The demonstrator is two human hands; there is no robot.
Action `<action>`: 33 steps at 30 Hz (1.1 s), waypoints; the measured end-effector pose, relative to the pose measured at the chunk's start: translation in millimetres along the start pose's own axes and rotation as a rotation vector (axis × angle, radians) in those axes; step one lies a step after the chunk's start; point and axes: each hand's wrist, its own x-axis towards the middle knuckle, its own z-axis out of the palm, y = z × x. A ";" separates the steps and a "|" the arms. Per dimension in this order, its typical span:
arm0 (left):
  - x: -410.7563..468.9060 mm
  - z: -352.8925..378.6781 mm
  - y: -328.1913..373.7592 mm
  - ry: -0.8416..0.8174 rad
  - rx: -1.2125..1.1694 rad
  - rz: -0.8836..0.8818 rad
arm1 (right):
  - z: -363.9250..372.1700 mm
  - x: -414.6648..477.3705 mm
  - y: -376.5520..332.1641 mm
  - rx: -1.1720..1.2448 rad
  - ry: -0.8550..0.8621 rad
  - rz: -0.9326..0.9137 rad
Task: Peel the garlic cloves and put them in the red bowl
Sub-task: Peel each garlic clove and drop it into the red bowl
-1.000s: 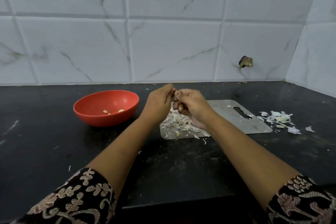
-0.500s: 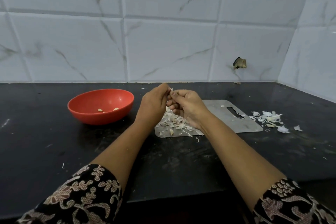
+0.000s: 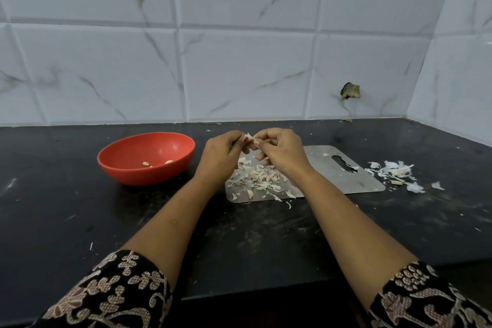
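Observation:
My left hand (image 3: 218, 153) and my right hand (image 3: 279, 152) meet above the steel cutting board (image 3: 343, 178), both pinching one small garlic clove (image 3: 249, 138) whose papery skin sticks up between the fingertips. Under the hands, a heap of garlic peels (image 3: 257, 178) covers the board's left half. The red bowl (image 3: 146, 158) stands on the black counter to the left of my left hand, with three peeled cloves (image 3: 157, 163) on its bottom.
A second pile of white garlic skins and pieces (image 3: 394, 172) lies on the counter to the right of the board. The tiled wall runs behind, with a corner wall at the right. Small peel flecks dot the black counter (image 3: 80, 208).
The hands have stayed together over the board; the fingers have worked the clove so a flap of skin now stands out between them. The camera view has shifted slightly.

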 end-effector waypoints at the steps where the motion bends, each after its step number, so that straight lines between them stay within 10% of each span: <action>1: 0.4 0.5 0.8 0.019 0.022 -0.001 | 0.8 0.1 -0.2 -0.037 0.024 -0.011; 9: -4.5 9.6 11.4 0.178 0.259 0.023 | 9.3 -1.8 -5.3 0.015 0.088 0.102; 18: -2.2 1.0 14.6 0.087 -0.531 -0.399 | 10.5 -3.1 -7.3 0.178 -0.024 0.200; 33: 0.2 0.2 16.5 -0.135 -0.718 -0.757 | 2.8 -0.8 2.1 -0.250 0.006 -0.132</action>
